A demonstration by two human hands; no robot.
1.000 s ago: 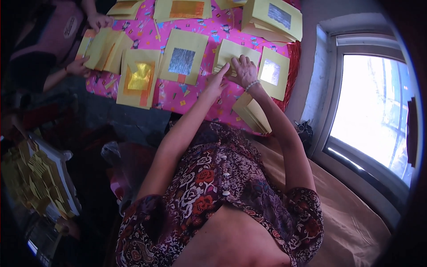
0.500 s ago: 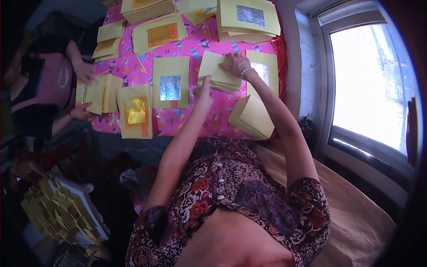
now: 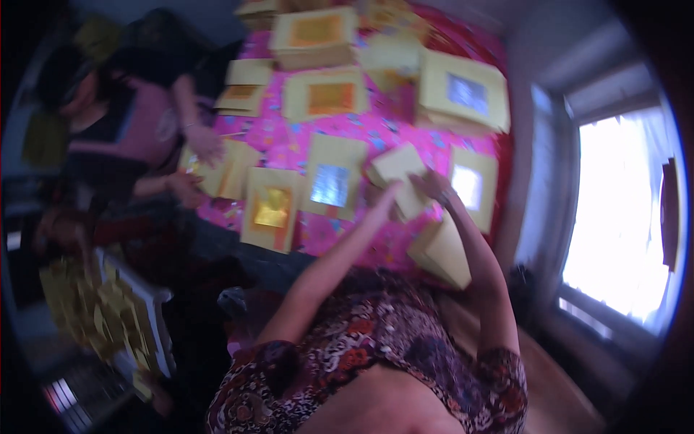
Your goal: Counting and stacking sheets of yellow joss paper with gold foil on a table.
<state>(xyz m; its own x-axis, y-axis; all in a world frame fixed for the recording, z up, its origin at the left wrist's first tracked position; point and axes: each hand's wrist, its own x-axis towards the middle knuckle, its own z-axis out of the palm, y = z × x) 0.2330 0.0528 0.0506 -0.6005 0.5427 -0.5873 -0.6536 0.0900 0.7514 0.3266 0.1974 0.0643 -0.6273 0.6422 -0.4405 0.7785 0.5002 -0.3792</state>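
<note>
Between my two hands is a stack of folded yellow paper (image 3: 399,163), turned at an angle above the pink table. My left hand (image 3: 386,200) grips its lower left side, the thumb lying on top. At its right edge my right hand (image 3: 432,184) also has hold of it, though motion smears the fingers. Close by on the right lies a yellow sheet with a silver foil square (image 3: 466,186). Another folded yellow stack (image 3: 442,249) rests at the near table edge, below my right wrist. Left of my hands is a yellow sheet with a shiny silver square (image 3: 330,184).
Taller yellow paper stacks (image 3: 463,90) stand toward the back of the pink patterned tablecloth (image 3: 394,249). A gold-foil sheet (image 3: 272,207) lies at the near left. Across the left corner, a co-worker's hands (image 3: 202,145) are over more yellow paper. A bright window (image 3: 618,217) is at right.
The stack under my hands has turned from lying flat to a tilted angle. My right hand has slid from its top to its right edge. The whole view has shifted and blurred.
</note>
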